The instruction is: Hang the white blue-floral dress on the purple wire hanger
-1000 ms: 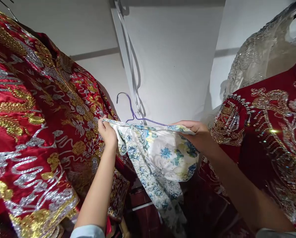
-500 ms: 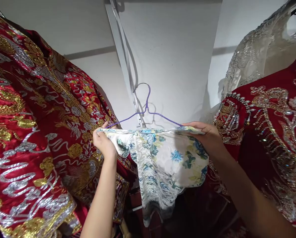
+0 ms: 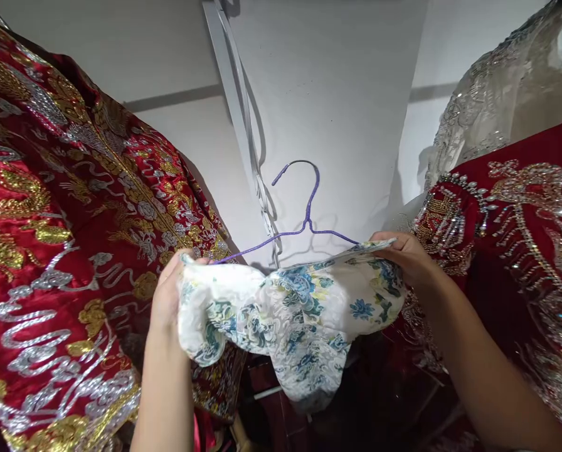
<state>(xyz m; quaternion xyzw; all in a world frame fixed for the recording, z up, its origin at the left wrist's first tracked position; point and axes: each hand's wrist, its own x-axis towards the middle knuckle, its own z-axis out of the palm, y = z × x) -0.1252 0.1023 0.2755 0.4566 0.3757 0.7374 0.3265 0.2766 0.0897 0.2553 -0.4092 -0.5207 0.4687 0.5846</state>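
Observation:
A white top with blue and yellow flowers [image 3: 309,301] hangs spread between my two hands, its middle drooping lower than its sides. Its upper edge lies over the lower part of a purple wire hanger [image 3: 308,216], which hides the hanger's bar. The hanger's hook points up and stands to the right of a white strap on the wall. My left hand [image 3: 170,289] is closed on the top's left end, fingers mostly behind the cloth. At the opposite end, my right hand [image 3: 403,251] pinches the upper edge beside the hanger's arm.
A red jacket with gold and silver embroidery [image 3: 83,220] hangs on the left. To the right are a red beaded gown [image 3: 535,207] and a pale sequinned dress [image 3: 478,113]. The white strap [image 3: 243,94] runs down the pale wall [image 3: 337,81] behind.
The hanger has shifted right, and its hook now stands apart from the strap in the picture. My left hand has moved left and lower, and the top's left side has turned to show more cloth.

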